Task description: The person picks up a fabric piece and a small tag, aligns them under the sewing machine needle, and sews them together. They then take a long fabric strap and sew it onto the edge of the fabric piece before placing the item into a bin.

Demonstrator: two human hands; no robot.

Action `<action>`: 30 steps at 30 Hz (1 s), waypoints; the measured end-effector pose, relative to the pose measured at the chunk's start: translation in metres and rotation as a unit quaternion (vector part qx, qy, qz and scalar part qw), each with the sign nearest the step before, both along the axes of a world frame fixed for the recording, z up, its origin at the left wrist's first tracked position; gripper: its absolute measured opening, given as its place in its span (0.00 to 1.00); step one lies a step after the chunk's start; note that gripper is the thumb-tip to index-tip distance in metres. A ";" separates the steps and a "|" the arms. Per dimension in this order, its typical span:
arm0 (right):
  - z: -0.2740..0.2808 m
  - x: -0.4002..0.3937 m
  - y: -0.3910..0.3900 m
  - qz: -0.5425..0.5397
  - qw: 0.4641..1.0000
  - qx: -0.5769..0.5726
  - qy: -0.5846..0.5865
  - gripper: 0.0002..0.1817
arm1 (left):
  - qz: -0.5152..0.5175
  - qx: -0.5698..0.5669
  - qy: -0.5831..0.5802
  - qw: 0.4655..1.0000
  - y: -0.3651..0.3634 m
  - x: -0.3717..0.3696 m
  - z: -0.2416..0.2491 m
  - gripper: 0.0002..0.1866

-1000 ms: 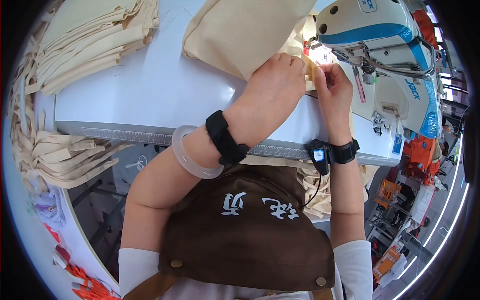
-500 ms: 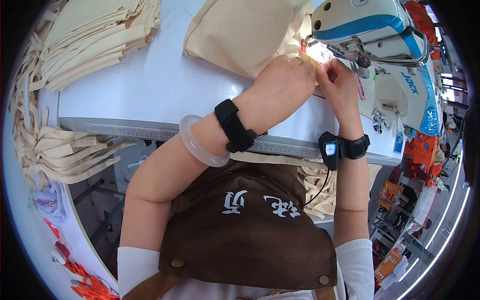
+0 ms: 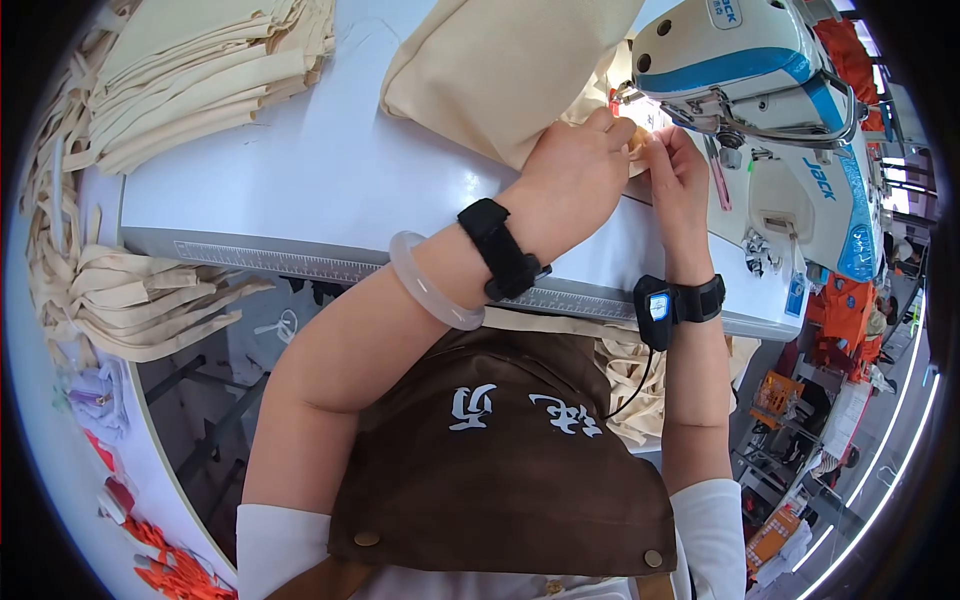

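A large cream cloth piece [image 3: 490,75] lies on the white table, its right edge running under the lit needle area of a white and blue sewing machine [image 3: 735,60]. My left hand [image 3: 583,165] is closed on the cloth's near edge, just left of the needle area. Close beside it, my right hand [image 3: 680,180] pinches the same edge between thumb and fingers, in front of the machine head. The fingertips partly hide the cloth there. Pink-handled tweezers [image 3: 720,183] rest on the machine bed to the right of my right hand.
A stack of folded cream cloth [image 3: 210,75] sits at the table's back left. Cream strips [image 3: 150,300] hang over the left side. A printed ruler [image 3: 280,264] runs along the table's front edge. More cream cloth [image 3: 625,385] lies below the table, and orange cloth [image 3: 845,310] is at right.
My left hand and forearm have shifted slightly right in view. The right hand's fingers have drawn closer together over the cloth edge. The machine and cloth appear slightly shifted as the view moved.
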State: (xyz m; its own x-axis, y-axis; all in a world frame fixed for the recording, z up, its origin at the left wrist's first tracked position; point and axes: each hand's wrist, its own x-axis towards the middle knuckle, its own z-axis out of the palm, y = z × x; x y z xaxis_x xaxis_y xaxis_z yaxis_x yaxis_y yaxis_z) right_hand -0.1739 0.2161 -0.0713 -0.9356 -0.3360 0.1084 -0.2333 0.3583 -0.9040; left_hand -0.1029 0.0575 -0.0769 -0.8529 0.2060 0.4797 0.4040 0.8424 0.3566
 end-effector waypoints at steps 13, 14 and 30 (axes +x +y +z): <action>-0.004 0.000 0.002 0.015 0.999 -0.025 -0.023 0.11 | -0.001 0.008 -0.034 0.999 -0.002 -0.001 0.002 0.16; -0.003 0.001 0.002 0.015 0.999 -0.025 -0.024 0.11 | 0.000 0.001 -0.038 0.999 -0.002 -0.001 0.002 0.17; 0.006 0.018 0.003 0.038 0.998 0.018 0.056 0.08 | 0.030 -0.039 -0.042 0.998 -0.004 0.003 0.005 0.15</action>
State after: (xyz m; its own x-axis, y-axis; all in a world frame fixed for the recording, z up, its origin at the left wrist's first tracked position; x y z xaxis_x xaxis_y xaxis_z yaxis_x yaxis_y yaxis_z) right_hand -0.1558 0.2189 -0.0653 -0.8897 -0.4120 0.1967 -0.3598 0.3677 -0.8575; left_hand -0.0999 0.0538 -0.0714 -0.9015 0.1870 0.3904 0.3232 0.8906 0.3198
